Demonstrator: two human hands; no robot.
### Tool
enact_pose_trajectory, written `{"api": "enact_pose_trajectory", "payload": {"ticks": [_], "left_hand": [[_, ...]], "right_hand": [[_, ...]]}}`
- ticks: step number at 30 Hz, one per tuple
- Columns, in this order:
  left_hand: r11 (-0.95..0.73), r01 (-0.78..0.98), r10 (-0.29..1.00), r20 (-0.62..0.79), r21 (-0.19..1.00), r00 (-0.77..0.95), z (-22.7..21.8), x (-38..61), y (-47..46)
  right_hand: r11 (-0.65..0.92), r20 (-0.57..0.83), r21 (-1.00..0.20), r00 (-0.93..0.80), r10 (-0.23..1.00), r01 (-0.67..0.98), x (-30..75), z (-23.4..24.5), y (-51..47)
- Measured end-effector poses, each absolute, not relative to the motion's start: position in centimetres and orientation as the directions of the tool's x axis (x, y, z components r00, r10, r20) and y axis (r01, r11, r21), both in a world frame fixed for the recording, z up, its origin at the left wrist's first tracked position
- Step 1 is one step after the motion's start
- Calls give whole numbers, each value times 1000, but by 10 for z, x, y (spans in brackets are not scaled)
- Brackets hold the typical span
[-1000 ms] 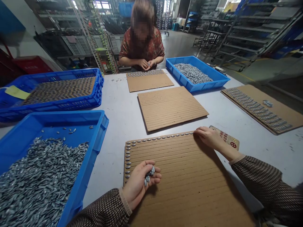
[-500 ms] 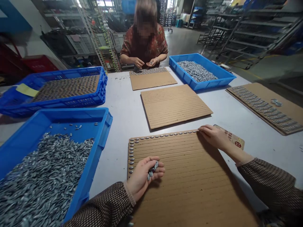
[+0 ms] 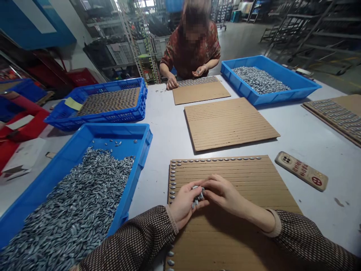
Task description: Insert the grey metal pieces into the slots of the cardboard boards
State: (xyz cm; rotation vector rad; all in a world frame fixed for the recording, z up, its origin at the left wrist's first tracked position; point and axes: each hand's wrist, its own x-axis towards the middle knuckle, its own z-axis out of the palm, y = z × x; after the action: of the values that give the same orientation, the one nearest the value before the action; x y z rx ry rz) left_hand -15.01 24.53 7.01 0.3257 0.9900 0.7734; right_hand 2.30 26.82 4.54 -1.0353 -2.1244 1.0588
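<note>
My left hand (image 3: 187,203) is cupped over the cardboard sheet, holding several small grey spindle-shaped pieces (image 3: 199,195) between thumb and fingers. My right hand (image 3: 225,194) meets it from the right, its fingertips pinched at those pieces; exactly what they grip is partly hidden. Under both hands lies a grooved cardboard sheet (image 3: 248,184). A row of the same grey pieces (image 3: 216,160) runs along its far edge, stopping short of the far right corner. More pieces line its left edge, where my left hand and sleeve hide part of the column.
At left stands a blue tray (image 3: 145,150) heaped with grey pieces, with a blue crate (image 3: 142,101) behind it. A phone (image 3: 301,171) lies right of my sheet. Beyond are another cardboard sheet (image 3: 228,124), a second blue tray (image 3: 284,94) and a co-worker (image 3: 194,49) placing pieces.
My right hand has left the far row's right end and come back to the pieces in my left hand. The phone is now uncovered. The view has turned left.
</note>
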Motion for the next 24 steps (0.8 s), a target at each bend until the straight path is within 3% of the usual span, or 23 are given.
{"api": "enact_pose_trajectory", "payload": {"ticks": [4,7,10,13,15,17,20,24], "left_hand": [[670,-436,736,-611,600,291,69,-150,245],[663,-424,740,-626,617,246,69,-151,246],[683,-396,722,-648,614,242,68,-153,246],[700,-361,710,-656,616,258,65,-154,247],[702,-352,708,-657,619,257,63,-154,247],[700,-352,710,-658,621,250,61,-154,248],[701,-352,708,-664,620,240,60,-155,249],[704,-345,706,-667,621,238,58,-156,250]], "right_hand": [[142,24,-962,-447,894,234,21,42,266],[-65,-97,-993,-397,913,94,25,43,264],[-92,-92,-996,-313,945,15,35,45,264],[-23,-25,-1000,-156,987,19,57,48,272],[81,73,-987,-62,995,139,80,49,282],[198,205,-911,-20,979,361,112,46,295],[306,365,-715,-38,930,629,167,35,316],[338,414,-365,-174,893,867,223,16,334]]}}
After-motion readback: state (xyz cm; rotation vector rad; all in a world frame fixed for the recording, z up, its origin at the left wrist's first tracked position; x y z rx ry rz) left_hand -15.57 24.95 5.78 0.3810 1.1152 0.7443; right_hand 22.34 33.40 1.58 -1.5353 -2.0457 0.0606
